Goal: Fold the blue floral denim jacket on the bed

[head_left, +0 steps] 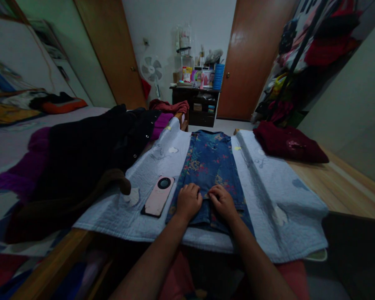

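Observation:
A folded blue denim garment [209, 160] with a red and yellow floral print lies lengthwise on a pale blue quilted cloth [262, 187]. Both my hands are at its near end. My left hand [189, 202] has its fingers curled down onto the fabric, left of the middle. A short gap away, my right hand [221, 202] pinches the fabric near a fold, thumb against fingers. The fingertips are partly hidden in the dim light. A pink phone [159, 196] with a round black camera ring lies face down left of the garment.
A heap of dark clothes [90, 146] with purple parts covers the bed at left. At right, a folded maroon garment [290, 143] rests on a wooden surface [325, 183]. Farther back stand a fan [152, 68] and a dark cabinet [195, 106].

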### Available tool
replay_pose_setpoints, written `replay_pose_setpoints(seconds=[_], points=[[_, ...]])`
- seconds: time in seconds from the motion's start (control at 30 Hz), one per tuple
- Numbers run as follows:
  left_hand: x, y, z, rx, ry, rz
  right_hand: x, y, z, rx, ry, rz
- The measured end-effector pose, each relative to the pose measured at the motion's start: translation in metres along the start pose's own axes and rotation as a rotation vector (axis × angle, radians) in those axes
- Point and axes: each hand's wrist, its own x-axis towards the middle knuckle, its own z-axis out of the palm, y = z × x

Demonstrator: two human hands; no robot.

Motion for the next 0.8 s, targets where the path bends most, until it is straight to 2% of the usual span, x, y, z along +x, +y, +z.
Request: replay_pose_setpoints(seconds=[0.07,0.2,0.4,0.57,0.7,0.8], points=[[0.000,0.001,0.002,0.050,-0.035,-0.002,0.000,0.000,0.001,-0.035,0.001,-0.004],[-0.001,0.000,0.004,0.043,-0.032,0.024,-0.001,0.001,0.002,-0.070,0.004,0.010],[-0.001,-0.004,0.011,-0.165,-0.055,0.269,0.000,0.003,0.003,-0.061,0.059,0.007],[0.000,-0.007,0.017,-0.264,-0.092,0.313,0.000,0.001,0.002,-0.058,0.089,-0.004],[0.000,-0.008,0.015,-0.326,-0.092,0.338,0.001,0.001,-0.001,-0.058,0.047,0.040],[-0.001,-0.006,0.013,-0.341,-0.097,0.337,0.008,-0.001,-0.009,-0.078,-0.050,0.120]])
